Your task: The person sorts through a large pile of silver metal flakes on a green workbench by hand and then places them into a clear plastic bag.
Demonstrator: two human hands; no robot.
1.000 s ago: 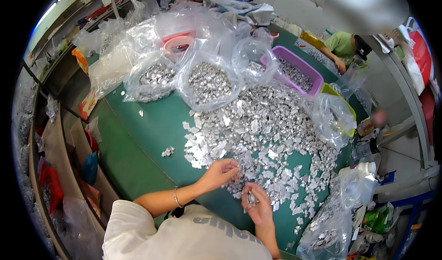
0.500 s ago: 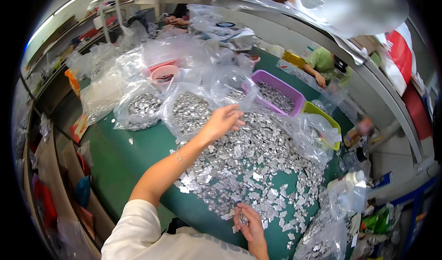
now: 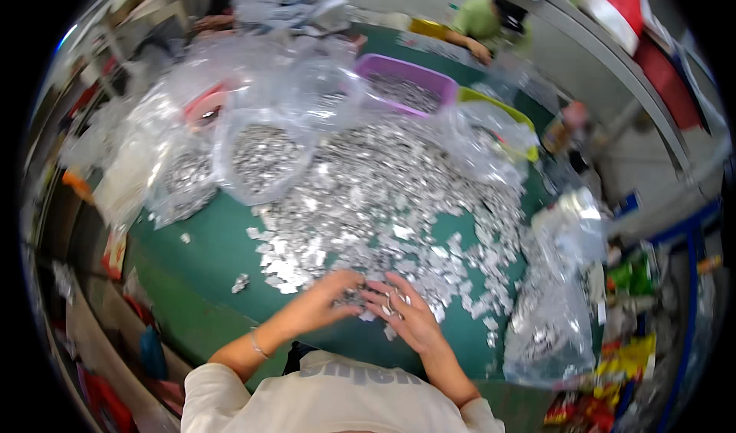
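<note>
A wide heap of small, flat silvery metal pieces (image 3: 383, 180) is spread over the green table. At its near edge my two hands meet, fingertips almost touching. My left hand (image 3: 326, 302) is curled, with several metal pieces between its thumb and fingers. My right hand (image 3: 410, 314) is turned partly palm up, its fingers bent and somewhat apart, with a few silvery pieces against the palm and fingers. Motion blur hides the exact shape of the held pieces.
Clear plastic bags of metal pieces (image 3: 264, 157) stand left of the heap. Behind it sit a purple basin (image 3: 406, 80) and a yellow-green basin (image 3: 498, 115). A full bag (image 3: 548, 341) lies at right. Across the table, a person's hand (image 3: 479, 52) shows.
My left hand has come back from the far side of the heap to beside my right hand. The right hand's fingers have spread more. The view has shifted and tilted down.
</note>
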